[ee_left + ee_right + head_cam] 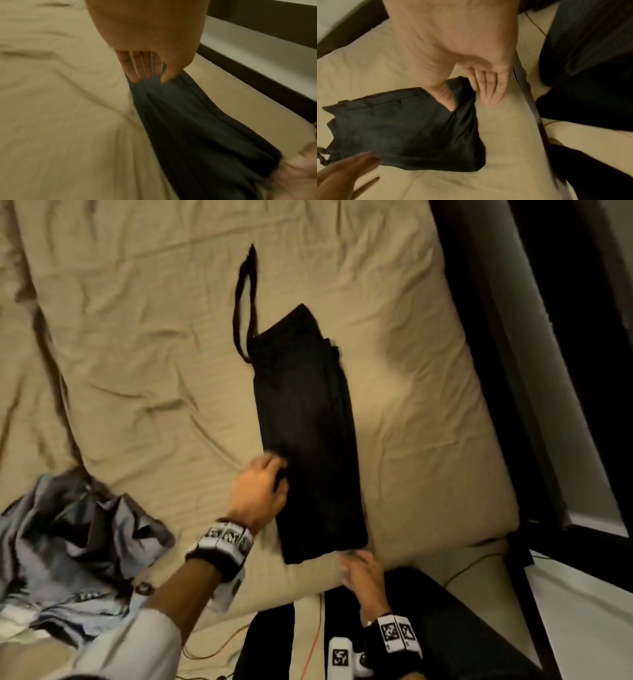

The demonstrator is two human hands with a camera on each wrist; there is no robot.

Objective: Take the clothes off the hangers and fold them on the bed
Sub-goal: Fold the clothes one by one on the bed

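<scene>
My left hand (262,486) pinches the black garment (308,422) lying on the bed (137,337); my right hand (363,573) pinches its near corner.

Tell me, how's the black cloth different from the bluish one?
The black garment is plain, the bluish garment patterned. The black one lies folded in a long strip; the bluish one is a crumpled heap. Left hand and right hand touch only the black one. Both lie on the bed.

Plain black folded fabric garment (308,433) on the beige wrinkled bed sheet (137,354); the crumpled cloth heap (75,549) is blue-grey (black-and-white streaks).
</scene>
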